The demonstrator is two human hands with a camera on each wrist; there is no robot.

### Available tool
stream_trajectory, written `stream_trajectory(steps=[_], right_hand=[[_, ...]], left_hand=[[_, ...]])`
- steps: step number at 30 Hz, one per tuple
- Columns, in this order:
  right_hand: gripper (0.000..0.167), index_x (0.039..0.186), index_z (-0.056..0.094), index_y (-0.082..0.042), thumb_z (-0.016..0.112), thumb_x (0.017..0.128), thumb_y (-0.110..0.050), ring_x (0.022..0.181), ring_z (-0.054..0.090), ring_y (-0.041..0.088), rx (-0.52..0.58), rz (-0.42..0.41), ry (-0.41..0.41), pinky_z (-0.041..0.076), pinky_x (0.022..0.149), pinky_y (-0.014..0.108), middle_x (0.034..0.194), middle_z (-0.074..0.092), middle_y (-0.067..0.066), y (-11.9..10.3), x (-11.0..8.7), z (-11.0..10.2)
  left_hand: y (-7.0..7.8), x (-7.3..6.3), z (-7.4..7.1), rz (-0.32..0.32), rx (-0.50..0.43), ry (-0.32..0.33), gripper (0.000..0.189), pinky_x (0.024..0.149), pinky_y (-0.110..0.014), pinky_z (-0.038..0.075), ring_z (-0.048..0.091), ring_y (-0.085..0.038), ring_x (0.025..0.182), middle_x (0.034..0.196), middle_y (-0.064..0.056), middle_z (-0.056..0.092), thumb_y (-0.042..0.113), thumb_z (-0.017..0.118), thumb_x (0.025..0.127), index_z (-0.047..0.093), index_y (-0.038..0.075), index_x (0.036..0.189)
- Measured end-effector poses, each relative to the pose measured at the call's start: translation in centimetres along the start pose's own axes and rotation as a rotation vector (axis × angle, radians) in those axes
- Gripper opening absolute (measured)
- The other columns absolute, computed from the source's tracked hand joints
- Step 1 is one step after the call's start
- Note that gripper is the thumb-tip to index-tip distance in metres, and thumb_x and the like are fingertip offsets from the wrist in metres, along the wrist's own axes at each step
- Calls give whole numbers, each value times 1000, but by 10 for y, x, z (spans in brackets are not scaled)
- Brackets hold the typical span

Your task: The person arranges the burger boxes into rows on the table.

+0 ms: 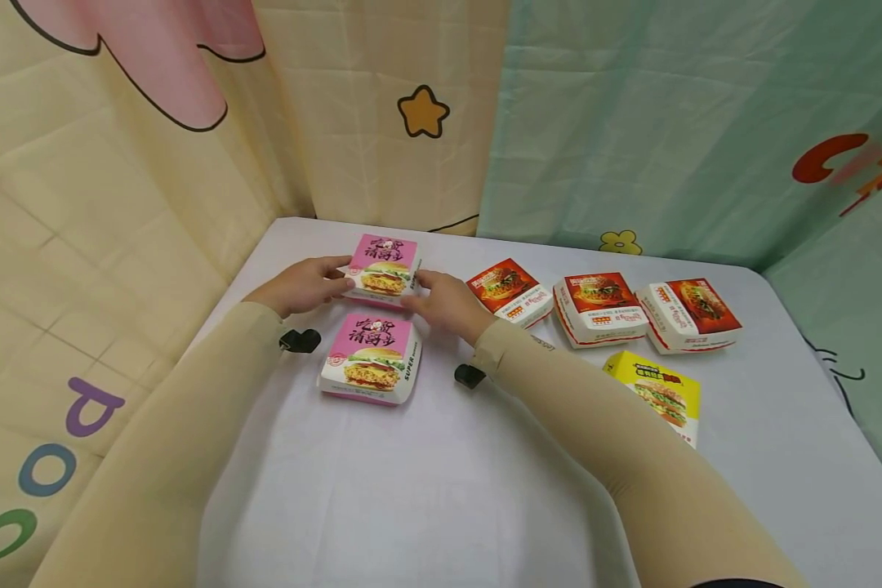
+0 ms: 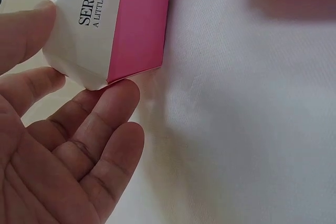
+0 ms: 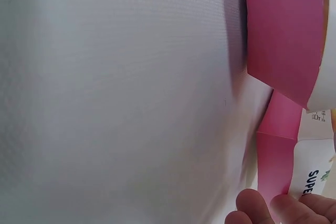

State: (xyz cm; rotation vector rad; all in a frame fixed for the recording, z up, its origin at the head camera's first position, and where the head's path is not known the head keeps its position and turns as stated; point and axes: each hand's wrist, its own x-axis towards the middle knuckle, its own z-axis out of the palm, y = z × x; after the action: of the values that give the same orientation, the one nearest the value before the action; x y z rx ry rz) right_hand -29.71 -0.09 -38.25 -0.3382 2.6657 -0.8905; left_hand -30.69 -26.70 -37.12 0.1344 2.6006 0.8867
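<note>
Both hands hold a pink and white burger box (image 1: 384, 268) from opposite sides, at the far left of the table. My left hand (image 1: 299, 286) has its thumb and fingers at the box's left side; in the left wrist view the fingertips (image 2: 122, 98) lie along its lower edge. Against the right side, my right hand (image 1: 452, 304) grips with thumb and fingers; only some fingers (image 3: 294, 211) show in the right wrist view. A second, matching pink burger box (image 1: 371, 359) lies flat just nearer, its printed top facing up.
To the right, three red and white burger boxes (image 1: 600, 306) sit side by side on the white tablecloth (image 1: 412, 490). A yellow burger box (image 1: 657, 394) lies nearer, partly behind the right sleeve (image 1: 595, 425). Printed curtains (image 1: 382, 163) hang behind the table and at its sides.
</note>
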Motion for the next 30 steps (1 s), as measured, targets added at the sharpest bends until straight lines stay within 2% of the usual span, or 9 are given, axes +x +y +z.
stream_trajectory(steps=[10,19,23,30], right_hand=[[78,165,36,-17,67,101,-50,154,43,26,5,47,-10,36,126,46,164,48,5,2,2,1],[83,168,27,-20,64,102,-53,156,40,26,1,64,-18,35,126,46,167,44,6,1,2,4],[85,170,22,-21,62,103,-54,158,36,25,-11,62,-31,34,127,45,169,40,5,2,4,4],[82,169,24,-19,62,104,-51,158,35,27,-30,47,-20,32,128,46,169,40,7,2,5,4]], left_hand=[[1,4,5,33,38,28,70,110,-52,47,58,-32,125,154,-19,56,46,55,108,31,18,167],[1,7,7,16,44,21,69,105,-49,48,59,-30,118,149,-18,59,45,52,109,29,18,168],[2,8,8,6,60,18,69,111,-54,44,56,-31,122,146,-17,61,47,51,109,27,20,168],[4,7,9,-11,70,15,70,116,-59,40,52,-33,128,146,-17,60,49,50,109,27,22,169]])
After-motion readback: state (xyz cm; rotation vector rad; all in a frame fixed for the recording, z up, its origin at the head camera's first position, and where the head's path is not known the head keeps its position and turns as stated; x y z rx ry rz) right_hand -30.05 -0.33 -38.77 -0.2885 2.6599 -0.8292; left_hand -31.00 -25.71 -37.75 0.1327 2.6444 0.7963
